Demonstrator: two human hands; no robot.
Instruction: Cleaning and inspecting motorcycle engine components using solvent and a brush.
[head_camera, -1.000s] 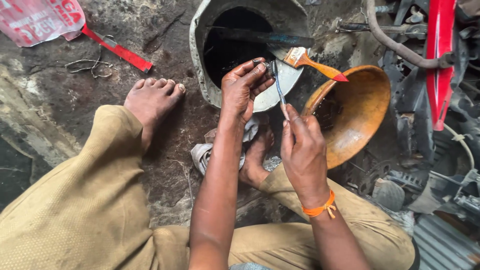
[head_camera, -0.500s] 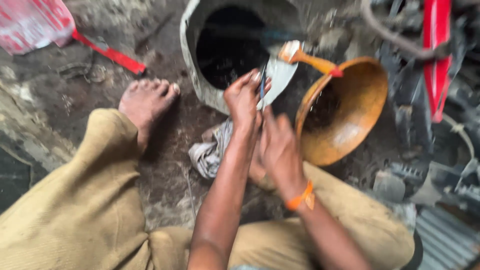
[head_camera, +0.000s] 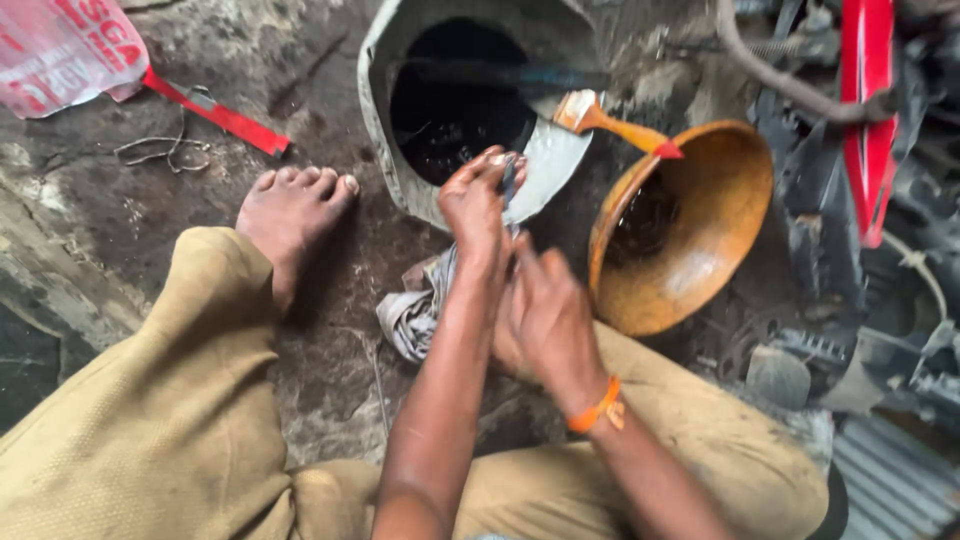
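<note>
My left hand (head_camera: 478, 205) is closed around a small dark metal piece (head_camera: 508, 178), pinched between thumb and fingertips and held up just over the rim of the grey container (head_camera: 385, 120), whose inside is black with some dark liquid. My right hand (head_camera: 545, 315) sits just below and beside the left, fingers curled loosely; it is blurred, and I cannot tell whether it has hold of anything. A paintbrush (head_camera: 610, 122) with an orange handle lies across the gap between the container and the rusty orange bowl (head_camera: 720, 230), and a crumpled grey rag (head_camera: 415, 310) lies on the floor under my wrists, near my bare foot (head_camera: 290, 215). My grip on the piece is a fingertip grip on what looks like an oily part, so I judge it could slip and drop into the dark liquid, where it would be hard to find; my right forearm is also near the bowl's rim and could knock it. Compared with a second ago, my left hand has shifted from an open, spread reach to this tight pinch, and my right hand has dropped lower, away from the thin tool it held upright.
</note>
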